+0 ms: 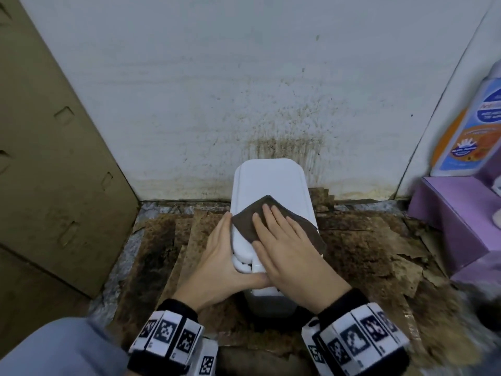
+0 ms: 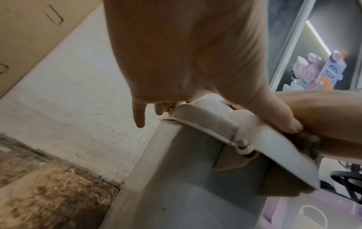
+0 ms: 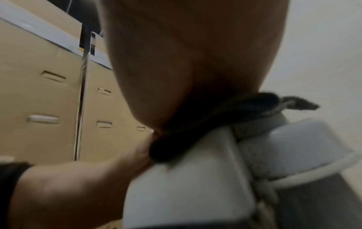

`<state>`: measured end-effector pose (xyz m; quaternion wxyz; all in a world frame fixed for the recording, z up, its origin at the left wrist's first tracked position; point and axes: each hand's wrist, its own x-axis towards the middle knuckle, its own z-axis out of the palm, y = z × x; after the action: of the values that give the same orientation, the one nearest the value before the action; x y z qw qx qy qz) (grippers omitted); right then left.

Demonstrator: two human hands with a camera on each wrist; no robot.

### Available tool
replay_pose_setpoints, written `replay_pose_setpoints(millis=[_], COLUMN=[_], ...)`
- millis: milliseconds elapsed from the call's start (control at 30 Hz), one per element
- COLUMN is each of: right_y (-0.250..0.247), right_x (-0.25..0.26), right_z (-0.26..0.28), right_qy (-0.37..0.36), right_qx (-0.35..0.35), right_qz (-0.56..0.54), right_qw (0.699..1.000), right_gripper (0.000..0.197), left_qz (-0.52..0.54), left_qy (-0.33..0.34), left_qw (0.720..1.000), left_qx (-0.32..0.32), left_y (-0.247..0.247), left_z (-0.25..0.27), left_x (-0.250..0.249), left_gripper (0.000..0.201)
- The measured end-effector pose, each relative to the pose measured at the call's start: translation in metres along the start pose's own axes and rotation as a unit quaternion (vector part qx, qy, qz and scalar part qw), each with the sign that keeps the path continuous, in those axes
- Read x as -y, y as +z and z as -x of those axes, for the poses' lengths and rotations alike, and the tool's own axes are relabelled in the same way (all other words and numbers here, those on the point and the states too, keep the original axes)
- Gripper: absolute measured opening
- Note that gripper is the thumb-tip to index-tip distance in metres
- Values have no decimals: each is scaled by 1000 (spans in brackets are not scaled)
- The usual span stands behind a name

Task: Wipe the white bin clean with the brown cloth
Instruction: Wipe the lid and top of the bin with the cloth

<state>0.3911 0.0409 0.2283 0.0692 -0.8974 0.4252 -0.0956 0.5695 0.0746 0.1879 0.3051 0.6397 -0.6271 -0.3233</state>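
The white bin (image 1: 268, 183) stands on the floor against the wall with its lid down. The brown cloth (image 1: 245, 223) is spread over the near half of the lid. My right hand (image 1: 282, 237) lies flat on the cloth with straight fingers, pressing it onto the lid. My left hand (image 1: 219, 253) rests along the bin's left side, fingers straight, thumb reaching across the lid's front edge towards the right hand. The left wrist view shows the lid (image 2: 270, 144), its hinge and the grey bin body (image 2: 186, 178). In the right wrist view the cloth (image 3: 215, 124) is bunched under my palm.
A large cardboard box (image 1: 54, 158) leans at the left. The white wall (image 1: 271, 90) behind the bin is spattered with brown stains. Stained, torn brown cardboard (image 1: 366, 240) covers the floor. A purple box (image 1: 455, 213) and a bottle (image 1: 471, 126) stand at the right.
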Motion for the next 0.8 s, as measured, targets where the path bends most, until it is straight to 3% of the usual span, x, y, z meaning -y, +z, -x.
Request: replay_pose_setpoints(millis=[100,200,367,567,800], right_y=[-8,-21,-40,-50,-30], right_x=[-11,-29,-62,-79,-71], right_z=[-6,-27,-84,-114,-53], right_qy=[-51,-69,-84,-49,-81], right_qx=[72,146,246,235,169], right_qz=[27,27,42,27,-14], right_qw=[996,987,965,970,982], right_gripper=[78,63,62,60,59], left_qz=[-5,18,21,26,12], left_qy=[9,36,11,8,-3], left_qw=[1000,999,1000,1000,1000], left_qx=[-2,0,11,10,21], left_y=[1,0,1,1,2], left_z=[0,0,1,2,4], left_x=[2,2,4,2,-1], left_gripper=[143,140,146,142,146])
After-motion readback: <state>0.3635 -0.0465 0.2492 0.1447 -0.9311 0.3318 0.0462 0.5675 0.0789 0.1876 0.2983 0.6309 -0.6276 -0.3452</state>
